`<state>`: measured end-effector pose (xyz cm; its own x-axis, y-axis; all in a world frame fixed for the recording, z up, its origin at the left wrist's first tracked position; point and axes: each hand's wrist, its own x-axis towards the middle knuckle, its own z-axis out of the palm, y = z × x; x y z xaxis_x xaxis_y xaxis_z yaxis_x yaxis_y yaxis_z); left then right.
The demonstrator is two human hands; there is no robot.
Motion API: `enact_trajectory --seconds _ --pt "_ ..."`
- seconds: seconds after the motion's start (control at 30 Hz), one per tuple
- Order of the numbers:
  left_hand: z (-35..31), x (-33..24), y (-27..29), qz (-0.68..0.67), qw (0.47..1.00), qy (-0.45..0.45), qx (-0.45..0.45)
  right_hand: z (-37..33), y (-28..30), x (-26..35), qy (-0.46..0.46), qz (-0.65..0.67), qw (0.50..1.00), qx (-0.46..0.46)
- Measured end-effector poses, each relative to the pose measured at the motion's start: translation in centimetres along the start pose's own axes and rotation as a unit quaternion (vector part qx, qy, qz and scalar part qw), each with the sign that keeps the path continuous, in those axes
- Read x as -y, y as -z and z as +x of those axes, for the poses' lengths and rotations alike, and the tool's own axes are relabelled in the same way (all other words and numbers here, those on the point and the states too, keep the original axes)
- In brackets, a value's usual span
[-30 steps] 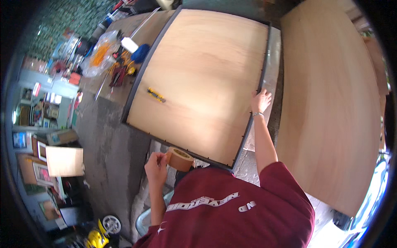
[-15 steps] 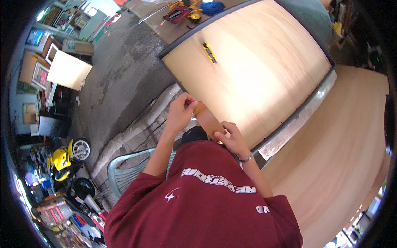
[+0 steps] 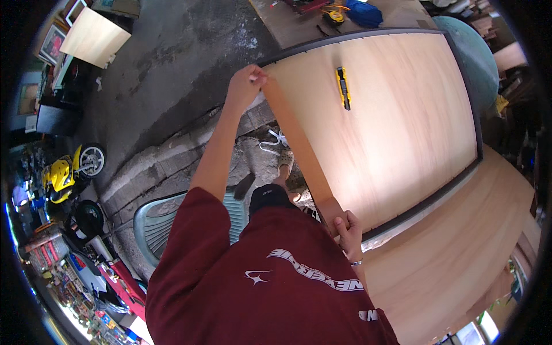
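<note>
A long strip of brown tape [image 3: 299, 144] runs taut between my hands along the near left edge of a framed plywood panel [image 3: 402, 132]. My left hand [image 3: 246, 86] pinches the strip's far end by the panel's upper left corner. At the lower end my right hand [image 3: 348, 234] grips the tape, thumb on top; the roll is mostly hidden there. On the panel lies a yellow and black utility knife [image 3: 343, 88], apart from both hands. Dark edging [image 3: 479, 138] frames the panel. Whether the strip is stuck down cannot be told.
Another plywood sheet [image 3: 454, 230] lies to the right, below the panel. A green plastic chair [image 3: 155, 221] stands at my left. Beyond the panel are a tape measure [image 3: 333, 18] and a blue bundle [image 3: 364, 12]. A yellow motorbike [image 3: 62, 175] is at far left.
My hands have moved apart, the left to the panel's upper corner and the right lower and nearer me. The tape between them is much longer. The view has shifted, too.
</note>
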<state>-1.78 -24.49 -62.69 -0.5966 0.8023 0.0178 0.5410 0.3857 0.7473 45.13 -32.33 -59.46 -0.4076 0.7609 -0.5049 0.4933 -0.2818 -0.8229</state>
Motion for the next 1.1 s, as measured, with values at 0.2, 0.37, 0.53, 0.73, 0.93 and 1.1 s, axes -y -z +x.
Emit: enact_trajectory --seconds 0.2,0.37,0.53,0.73,0.93,1.1 --pt "7.4 4.9 0.0 0.007 0.998 0.023 0.064 5.7 -2.2 2.5 0.006 -0.030 0.999 -0.013" --pt "10.1 6.4 0.0 0.010 0.996 -0.013 0.084 7.4 -3.9 3.8 -0.009 0.035 0.999 -0.005" --pt "10.1 6.9 0.0 0.031 0.998 -0.002 0.047 8.3 -4.8 5.4 -0.056 0.019 0.998 0.008" --pt "9.3 8.8 -1.0 -0.078 0.996 -0.029 -0.021 8.9 -5.1 5.7 -0.056 -0.025 0.998 0.008" --pt "8.3 7.9 -1.2 -0.115 0.993 0.009 -0.029 8.8 -5.1 5.1 -0.079 0.003 0.997 0.002" --pt "8.2 8.5 -1.9 -0.111 0.992 -0.001 -0.051 8.5 -5.1 4.9 -0.082 0.001 0.997 0.004"
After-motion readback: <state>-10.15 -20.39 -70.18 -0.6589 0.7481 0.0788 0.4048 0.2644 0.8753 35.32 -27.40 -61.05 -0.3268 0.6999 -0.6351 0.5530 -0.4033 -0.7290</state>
